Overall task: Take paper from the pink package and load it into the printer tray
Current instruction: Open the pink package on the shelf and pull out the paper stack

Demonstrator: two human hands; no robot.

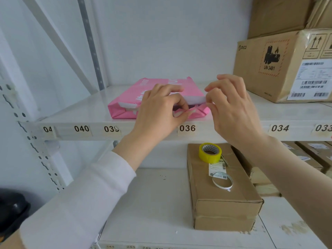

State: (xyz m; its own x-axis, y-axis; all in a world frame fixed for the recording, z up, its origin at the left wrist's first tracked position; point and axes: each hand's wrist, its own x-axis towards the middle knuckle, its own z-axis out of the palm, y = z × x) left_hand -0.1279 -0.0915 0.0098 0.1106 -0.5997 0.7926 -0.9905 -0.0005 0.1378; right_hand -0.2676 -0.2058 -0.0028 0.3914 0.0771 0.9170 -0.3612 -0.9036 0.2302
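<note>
A pink paper package [129,97] lies flat on the white upper shelf [75,112], its near end torn open. White paper [195,99] shows in the opening. My left hand [158,112] rests on the package's near end, its fingers pinching the pink wrapper flap at the opening. My right hand [231,105] is at the package's right corner, thumb and fingertips pinching the edge of the white paper. No printer or tray is in view.
Brown cardboard boxes [280,65] stand at the right of the upper shelf. On the lower shelf a long carton [222,200] carries a yellow tape roll [210,152] and a thin white ring [222,180]. The shelf's front edge bears number labels. A slotted upright post is at left.
</note>
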